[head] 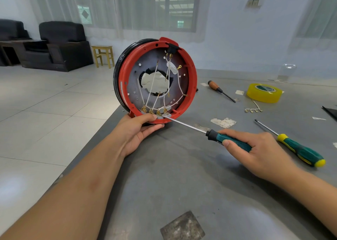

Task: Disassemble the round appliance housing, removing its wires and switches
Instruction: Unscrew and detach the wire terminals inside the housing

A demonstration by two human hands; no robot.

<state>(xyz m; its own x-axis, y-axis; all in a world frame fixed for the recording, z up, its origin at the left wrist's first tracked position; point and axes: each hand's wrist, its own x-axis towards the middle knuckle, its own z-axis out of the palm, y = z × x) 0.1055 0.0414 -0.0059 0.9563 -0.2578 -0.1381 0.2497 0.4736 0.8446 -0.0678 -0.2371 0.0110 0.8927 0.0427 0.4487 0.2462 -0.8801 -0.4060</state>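
Armchairs [63, 44] of dark upholstery and a small yellow wooden stool [103, 55] are seen on the tiled floor, left of and behind the round red housing [191, 79]. That housing is held upright on edge at the near-left corner of the grey table [173, 176], its open inside turned toward the camera. Its lower rim is gripped by the left hand [135, 132], thumb on the inner lip and fingers curled beneath. White wires [152, 83] with brass terminals are strung across the grey inner plate, and a row of switches [156, 112] is set along the bottom rim. The tip of a teal-handled screwdriver [228, 139] is pressed against that row, at its right end. Its handle is grasped by the right hand [259, 152], right of the housing. Farther right of the housing, a wooden-handled screwdriver [218, 89], a loose wire bundle [253, 108], a roll of yellow tape [263, 93] and a green-and-yellow screwdriver [300, 151] are laid on the table.
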